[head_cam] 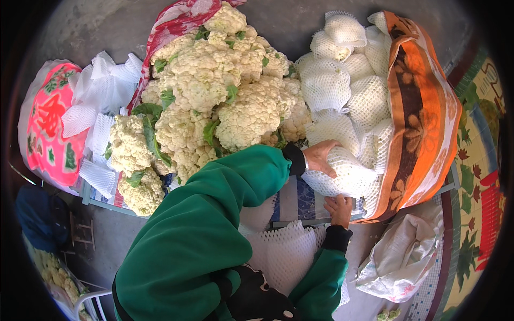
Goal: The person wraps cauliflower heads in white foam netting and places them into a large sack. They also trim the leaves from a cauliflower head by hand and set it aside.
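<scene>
My left hand [321, 157] rests spread on top of a cauliflower in a white foam net sleeve [347, 176], at the table's right part. Below it, near the table's front edge, my right hand [339, 208] touches the underside of the same netted cauliflower; its fingertips are partly hidden. Behind and right of my hands lies a pile of netted cauliflowers [325, 86]. A large heap of bare cauliflowers [249, 114] with some green leaves fills the middle. Empty white foam nets [281, 252] lie over my lap.
An orange and brown floral towel [425, 120] borders the netted pile. More empty nets [106, 88] and a pink patterned cloth [52, 124] lie at the left. A white woven sack [401, 257] stands on the floor at the lower right. More cauliflowers [60, 277] are at the lower left.
</scene>
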Demonstrator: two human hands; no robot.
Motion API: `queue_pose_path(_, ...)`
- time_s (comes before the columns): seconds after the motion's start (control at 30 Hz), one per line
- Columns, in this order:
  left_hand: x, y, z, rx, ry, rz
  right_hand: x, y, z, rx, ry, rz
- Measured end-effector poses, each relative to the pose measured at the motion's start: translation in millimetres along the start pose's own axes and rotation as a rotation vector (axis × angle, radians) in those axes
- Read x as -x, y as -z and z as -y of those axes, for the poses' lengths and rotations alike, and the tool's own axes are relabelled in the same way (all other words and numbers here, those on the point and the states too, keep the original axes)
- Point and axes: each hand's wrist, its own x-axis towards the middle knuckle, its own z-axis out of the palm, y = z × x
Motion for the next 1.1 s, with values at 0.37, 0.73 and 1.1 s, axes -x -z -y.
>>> queue_pose_path(0.37,0.9,-0.1,-1.3,0.028,0.017,0.0,0.9,-0.7,1.8,0.038,-0.017,0.008)
queue_pose_path(0.73,3.4,0.4,-5.4,-0.016,0.009,-0.018,-2.1,-3.2,-1.7,-0.146,0.041,0.016)
queue_pose_path(1.1,17.9,2.3,-54.4,0.219,-0.02,-0.288,2.0,14.8,15.3,-0.315,0.375,0.031)
